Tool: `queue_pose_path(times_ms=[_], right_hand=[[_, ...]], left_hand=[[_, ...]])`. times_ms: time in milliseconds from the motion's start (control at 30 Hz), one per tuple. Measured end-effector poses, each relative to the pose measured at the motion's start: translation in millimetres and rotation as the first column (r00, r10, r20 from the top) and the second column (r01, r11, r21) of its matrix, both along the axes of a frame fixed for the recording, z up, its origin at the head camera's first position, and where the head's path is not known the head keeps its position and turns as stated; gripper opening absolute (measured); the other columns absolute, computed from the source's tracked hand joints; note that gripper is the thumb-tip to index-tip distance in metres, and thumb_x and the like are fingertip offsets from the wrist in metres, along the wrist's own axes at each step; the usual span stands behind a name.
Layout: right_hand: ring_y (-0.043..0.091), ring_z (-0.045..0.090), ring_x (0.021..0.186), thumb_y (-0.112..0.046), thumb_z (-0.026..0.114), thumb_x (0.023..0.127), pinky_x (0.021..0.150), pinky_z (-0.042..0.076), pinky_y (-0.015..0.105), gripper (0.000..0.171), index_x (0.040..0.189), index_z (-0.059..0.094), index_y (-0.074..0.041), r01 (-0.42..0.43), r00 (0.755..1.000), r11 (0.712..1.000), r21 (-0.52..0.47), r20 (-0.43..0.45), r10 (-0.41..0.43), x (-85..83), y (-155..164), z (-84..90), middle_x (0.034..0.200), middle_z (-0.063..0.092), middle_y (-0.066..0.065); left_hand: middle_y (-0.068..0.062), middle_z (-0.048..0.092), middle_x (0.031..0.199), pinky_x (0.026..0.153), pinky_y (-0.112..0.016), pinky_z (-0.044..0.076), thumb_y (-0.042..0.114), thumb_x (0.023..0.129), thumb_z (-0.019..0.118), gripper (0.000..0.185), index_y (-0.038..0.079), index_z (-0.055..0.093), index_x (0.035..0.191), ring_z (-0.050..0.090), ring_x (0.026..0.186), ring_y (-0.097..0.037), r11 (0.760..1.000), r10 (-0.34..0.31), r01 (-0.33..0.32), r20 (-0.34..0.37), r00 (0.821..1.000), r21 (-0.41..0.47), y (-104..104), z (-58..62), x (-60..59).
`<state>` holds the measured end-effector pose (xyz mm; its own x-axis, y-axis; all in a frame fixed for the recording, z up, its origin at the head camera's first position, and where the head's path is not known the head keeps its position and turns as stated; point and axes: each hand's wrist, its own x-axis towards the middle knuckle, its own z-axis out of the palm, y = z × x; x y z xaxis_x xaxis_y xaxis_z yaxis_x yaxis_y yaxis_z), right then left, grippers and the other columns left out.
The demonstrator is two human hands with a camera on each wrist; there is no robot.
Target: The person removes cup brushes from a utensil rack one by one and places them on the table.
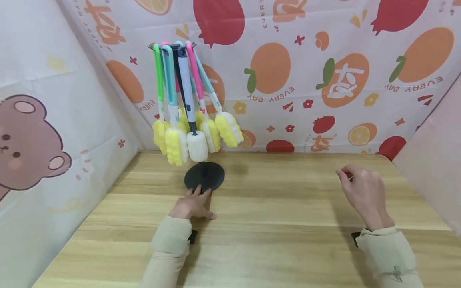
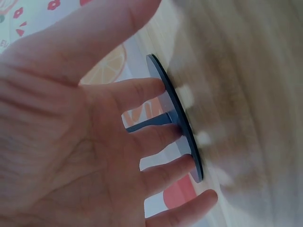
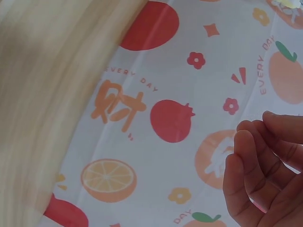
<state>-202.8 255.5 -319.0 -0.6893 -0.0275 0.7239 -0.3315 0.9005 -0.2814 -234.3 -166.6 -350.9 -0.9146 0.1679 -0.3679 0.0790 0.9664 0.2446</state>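
Observation:
On the left part of the table stands a black rack with a round base (image 1: 215,176). Several long-handled sponge brushes hang from its top, among them a white-headed one (image 1: 197,147) and a yellow-and-white one (image 1: 229,129). My left hand (image 1: 191,206) reaches to the front of the base with fingers spread. In the left wrist view, the extended fingertips of the left hand (image 2: 94,137) touch the rim of the base (image 2: 178,106). Apart from the rack, my right hand (image 1: 364,192) is above the right side of the table, fingers loosely curled around nothing.
The wooden table (image 1: 273,224) runs back to a fruit-print cloth (image 1: 230,76). A cloth with a bear print (image 1: 29,144) borders the left side, and a pale cloth (image 1: 432,148) borders the right.

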Motion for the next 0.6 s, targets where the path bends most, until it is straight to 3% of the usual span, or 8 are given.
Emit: queue_pose_path(times_ms=[200, 367, 600], right_hand=[[0.025, 0.053, 0.046, 0.005, 0.077, 0.083, 0.042, 0.034, 0.032, 0.005, 0.079, 0.074, 0.007, -0.010, 0.999, 1.000, -0.005, -0.043, 0.010, -3.0, -4.6, 2.7, 0.066, 0.067, 0.018], [0.024, 0.056, 0.049, 0.004, 0.077, 0.084, 0.045, 0.039, 0.034, 0.006, 0.080, 0.074, 0.007, -0.073, 0.997, 0.997, -0.004, -0.007, 0.073, -11.5, -7.4, 2.0, 0.067, 0.068, 0.016], [0.024, 0.055, 0.051, 0.004, 0.076, 0.085, 0.047, 0.036, 0.031, 0.005, 0.081, 0.074, 0.007, -0.018, 1.000, 0.998, -0.065, 0.022, 0.019, -8.9, 5.2, -1.6, 0.066, 0.067, 0.016]], left_hand=[[-0.032, 0.018, 0.161, 0.109, -0.069, 0.025, 0.043, 0.085, 0.082, 0.094, 0.005, 0.035, 0.157, 0.017, 0.146, -0.054, 1.000, 0.021, -0.022, 0.012, 1.000, 0.018, 1.1, -3.3, 2.8], [-0.033, 0.019, 0.161, 0.105, -0.070, 0.032, 0.046, 0.083, 0.083, 0.097, 0.005, 0.036, 0.157, 0.021, 0.144, -0.055, 0.999, 0.035, -0.035, 0.012, 0.999, -0.010, -1.8, -4.3, 6.2], [-0.033, 0.018, 0.161, 0.105, -0.069, 0.031, 0.045, 0.084, 0.083, 0.097, 0.005, 0.034, 0.158, 0.018, 0.145, -0.054, 0.999, -0.016, 0.016, 0.002, 1.000, -0.032, 5.6, 0.6, -5.5]])
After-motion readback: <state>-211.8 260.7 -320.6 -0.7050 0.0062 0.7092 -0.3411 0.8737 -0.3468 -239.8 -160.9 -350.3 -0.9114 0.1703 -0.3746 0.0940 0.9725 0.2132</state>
